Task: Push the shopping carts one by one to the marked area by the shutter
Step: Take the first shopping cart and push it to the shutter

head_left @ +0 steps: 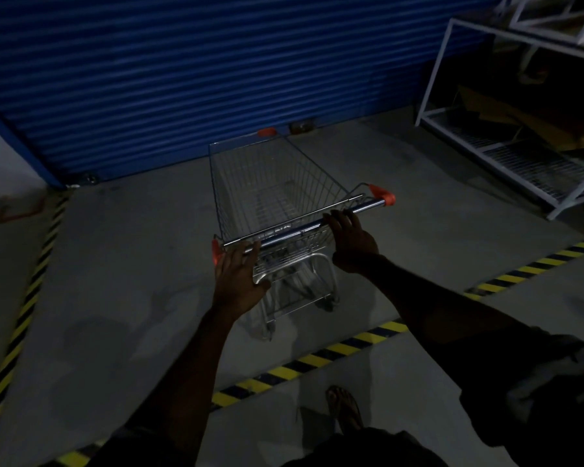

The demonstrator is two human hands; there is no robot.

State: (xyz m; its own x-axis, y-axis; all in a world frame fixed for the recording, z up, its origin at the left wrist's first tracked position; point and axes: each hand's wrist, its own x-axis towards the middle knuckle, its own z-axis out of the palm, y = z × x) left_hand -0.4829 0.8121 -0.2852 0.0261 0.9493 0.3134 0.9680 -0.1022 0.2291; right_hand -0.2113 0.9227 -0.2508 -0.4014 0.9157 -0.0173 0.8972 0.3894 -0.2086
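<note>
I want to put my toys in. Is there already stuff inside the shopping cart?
No, the shopping cart basket shows only bare wire mesh, with the grey floor visible through it.

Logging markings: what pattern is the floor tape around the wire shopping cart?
The floor tape shows yellow-and-black diagonal stripes; head view.

The one head-worn camera looked forward and down from standing height, near the shopping cart (284, 210), facing the blue shutter (199, 72) across the floor (115, 264).
</note>
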